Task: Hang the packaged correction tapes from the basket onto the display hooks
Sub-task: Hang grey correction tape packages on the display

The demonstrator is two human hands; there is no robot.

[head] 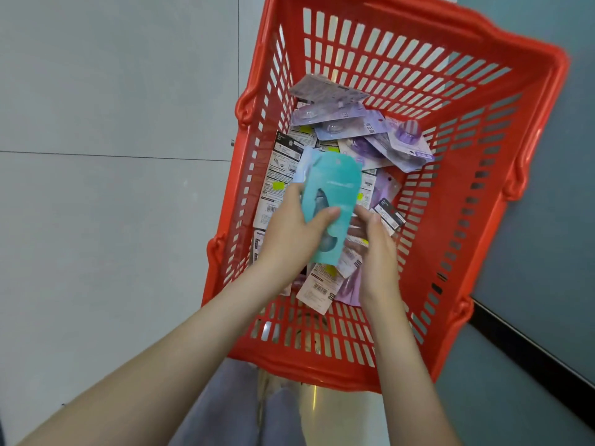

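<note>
The left hand (289, 233) grips a teal packet (335, 185), thumb pressed on its front, above the middle of the red basket (306, 370). The right hand (376, 252) reaches in just beside it, fingers bent. It may be touching the packet, but I cannot tell. Purple packets (347, 123) are piled at the basket's far end. White packet backs (283, 175) along the left wall show barcodes and yellow stickers, and their print is too blurry to read.

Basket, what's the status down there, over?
Left hand grips teal pack over red basket. Right hand beside it, grip unclear. Many packs inside. Nothing blocking.
</note>
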